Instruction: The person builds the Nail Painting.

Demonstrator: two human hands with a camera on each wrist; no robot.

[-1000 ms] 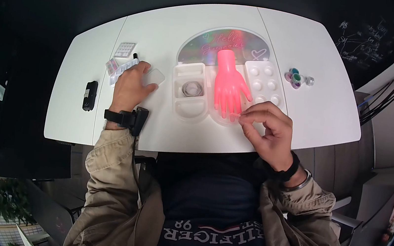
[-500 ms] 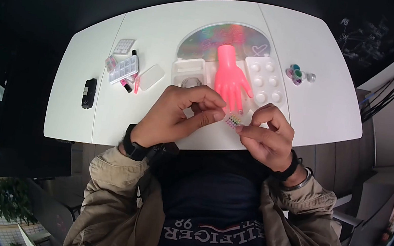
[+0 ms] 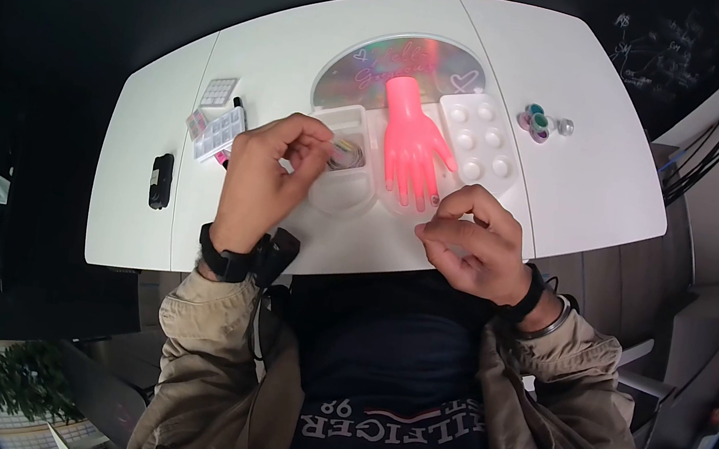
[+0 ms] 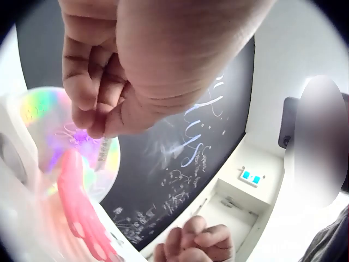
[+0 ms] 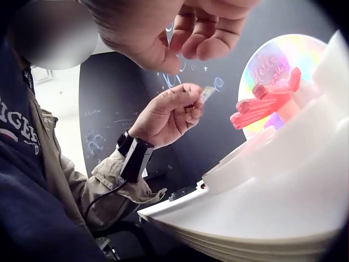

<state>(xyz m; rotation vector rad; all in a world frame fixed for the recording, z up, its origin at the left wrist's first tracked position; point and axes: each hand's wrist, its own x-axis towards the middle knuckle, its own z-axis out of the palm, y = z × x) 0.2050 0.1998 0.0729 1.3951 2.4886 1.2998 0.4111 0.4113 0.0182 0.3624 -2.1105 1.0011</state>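
The small sheet [image 5: 207,94] looks translucent — perhaps yellow-tinged.

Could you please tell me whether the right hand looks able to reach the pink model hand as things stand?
Probably yes: the right hand is close to the pink model hand, with nothing visible standing between them.

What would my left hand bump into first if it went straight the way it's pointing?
Your left hand would probably meet the pink mannequin hand, across the white compartment tray; height is unclear, so it might pass above.
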